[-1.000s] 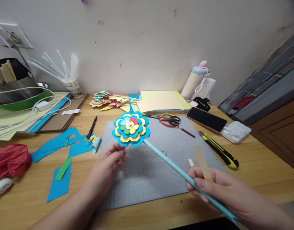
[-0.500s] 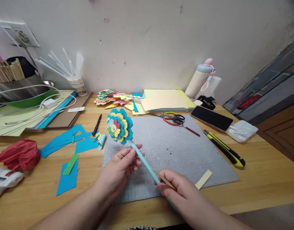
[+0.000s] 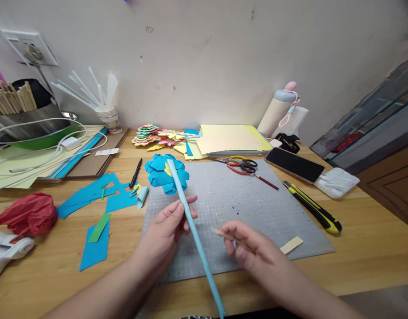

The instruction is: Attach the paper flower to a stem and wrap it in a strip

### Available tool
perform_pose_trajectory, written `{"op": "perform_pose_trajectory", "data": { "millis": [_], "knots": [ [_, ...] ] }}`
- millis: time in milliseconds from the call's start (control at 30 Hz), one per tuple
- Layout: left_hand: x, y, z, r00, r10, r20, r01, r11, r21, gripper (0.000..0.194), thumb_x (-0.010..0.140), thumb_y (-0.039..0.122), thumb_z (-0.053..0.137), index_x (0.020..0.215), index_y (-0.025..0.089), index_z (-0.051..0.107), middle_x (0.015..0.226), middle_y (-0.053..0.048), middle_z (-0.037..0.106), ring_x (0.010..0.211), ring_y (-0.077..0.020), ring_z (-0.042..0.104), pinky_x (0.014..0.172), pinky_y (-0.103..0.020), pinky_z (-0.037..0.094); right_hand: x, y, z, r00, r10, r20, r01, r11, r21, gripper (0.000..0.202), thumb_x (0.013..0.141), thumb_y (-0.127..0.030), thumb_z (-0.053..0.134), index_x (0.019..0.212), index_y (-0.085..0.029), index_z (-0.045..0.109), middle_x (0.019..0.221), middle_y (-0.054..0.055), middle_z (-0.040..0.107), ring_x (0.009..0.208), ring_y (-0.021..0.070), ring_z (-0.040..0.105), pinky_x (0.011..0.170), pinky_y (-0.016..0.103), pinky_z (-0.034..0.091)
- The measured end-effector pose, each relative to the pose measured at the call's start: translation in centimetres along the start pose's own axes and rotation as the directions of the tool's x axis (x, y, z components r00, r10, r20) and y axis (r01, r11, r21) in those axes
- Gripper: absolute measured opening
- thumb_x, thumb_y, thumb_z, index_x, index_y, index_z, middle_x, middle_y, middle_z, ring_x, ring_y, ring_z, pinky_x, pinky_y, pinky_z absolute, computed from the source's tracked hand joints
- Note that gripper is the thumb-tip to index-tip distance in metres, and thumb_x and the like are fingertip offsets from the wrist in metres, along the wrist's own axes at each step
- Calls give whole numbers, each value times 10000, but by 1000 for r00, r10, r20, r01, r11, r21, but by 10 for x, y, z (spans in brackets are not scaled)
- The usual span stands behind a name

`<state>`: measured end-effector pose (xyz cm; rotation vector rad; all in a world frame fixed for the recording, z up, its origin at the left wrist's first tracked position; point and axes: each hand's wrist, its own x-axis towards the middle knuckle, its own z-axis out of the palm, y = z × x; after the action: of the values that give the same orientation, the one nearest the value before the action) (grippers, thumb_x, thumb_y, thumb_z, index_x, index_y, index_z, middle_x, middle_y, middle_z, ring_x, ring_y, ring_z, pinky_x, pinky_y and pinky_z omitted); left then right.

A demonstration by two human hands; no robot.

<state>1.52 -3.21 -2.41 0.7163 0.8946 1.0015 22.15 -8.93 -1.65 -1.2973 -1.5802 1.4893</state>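
A single head-worn view, forward and steeply down over the surface point(image 3: 366, 248).
The camera looks from above the near edge, close to the hands point(image 3: 169, 221) point(image 3: 253, 248), which show at lower centre; it faces the wall point(image 3: 204, 66) across the top and sees wide, past the surface's right edge.

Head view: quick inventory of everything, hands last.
Gridded mat: one, grey, centre
Stemmed paper flower: one, blue, in left hand
Flat strips: two, pale, right hand and mat
Utility knife: one, black and yellow, right
Flat phone: one, black, right
Capped bottle: one, cream, back right
Handled tools: count unclear, red and yellow, mat's back
Crumpled paper: one, red, left
Cut paper: several, blue, left
Paper cup: one, white, back left
Left hand: one, bare, on stem
Right hand: one, bare, over mat
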Motion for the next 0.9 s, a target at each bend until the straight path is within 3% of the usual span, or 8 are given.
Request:
{"op": "perform_pose_trajectory", "data": {
  "millis": [100, 200, 333, 433, 567, 700, 900],
  "knots": [
    [-1, 2, 1, 1000, 13, 13, -13, 1000, 23, 380, 783, 437, 690, 1065, 181, 687, 745, 10, 607, 599, -81, 431, 576, -215, 347, 7, -10, -14, 989, -54, -141, 48, 998, -51, 372, 967, -519, 339, 944, -259, 604, 784, 5, 499, 789, 175, 482, 726, 309, 382],
    [-1, 3, 1, 999, 4, 34, -5, 1000, 21, 392, 778, 448, 692, 1073, 190, 682, 756, 11, 611, 584, -78, 434, 570, -220, 340, 20, -20, -19, 973, -99, -208, 77, 991, -109, 380, 965, -506, 364, 883, -241, 623, 753, 4, 500, 758, 167, 485, 708, 302, 386],
    [1, 3, -1, 999, 15, 39, -16, 1000, 25, 362, 772, 440, 704, 1035, 191, 696, 760, 9, 631, 551, -61, 426, 557, -213, 321, 48, -30, -14, 989, -90, -119, 87, 996, -33, 311, 972, -441, 367, 947, -225, 588, 645, -21, 529, 606, 136, 476, 582, 269, 374],
    [3, 4, -2, 999, 32, 41, -32, 999, 8, 337, 758, 438, 719, 982, 187, 706, 751, 7, 640, 538, -58, 419, 552, -212, 317, 72, -36, -11, 996, -53, -68, 56, 998, 35, 242, 940, -356, 422, 822, -198, 562, 626, -27, 547, 506, 98, 432, 495, 240, 329],
    [2, 7, 0, 997, 28, 77, -28, 1000, -6, 300, 779, 428, 697, 958, 187, 703, 724, 12, 622, 541, -66, 417, 554, -216, 318, 93, -44, -12, 1000, 28, -12, -26, 991, 134, 214, 886, -323, 460, 766, -185, 572, 500, -66, 444, 408, 77, 330, 415, 222, 252],
    [-1, 8, 1, 992, 40, 124, -40, 999, -4, 265, 813, 415, 662, 960, 198, 697, 727, 16, 612, 558, -69, 410, 569, -215, 319, 96, -47, -17, 997, 35, 67, -46, 985, 167, 178, 859, -334, 508, 749, -198, 542, 425, -91, 405, 377, 74, 301, 390, 212, 226],
    [-2, 7, 0, 987, 48, 152, -54, 998, 37, 245, 866, 410, 595, 978, 212, 687, 757, 14, 609, 608, -80, 423, 594, -213, 329, 92, -53, -21, 994, 67, 87, -70, 997, 31, 187, 838, -297, 526, 684, -191, 532, 410, -82, 442, 374, 68, 345, 397, 213, 243]
  ]
}}
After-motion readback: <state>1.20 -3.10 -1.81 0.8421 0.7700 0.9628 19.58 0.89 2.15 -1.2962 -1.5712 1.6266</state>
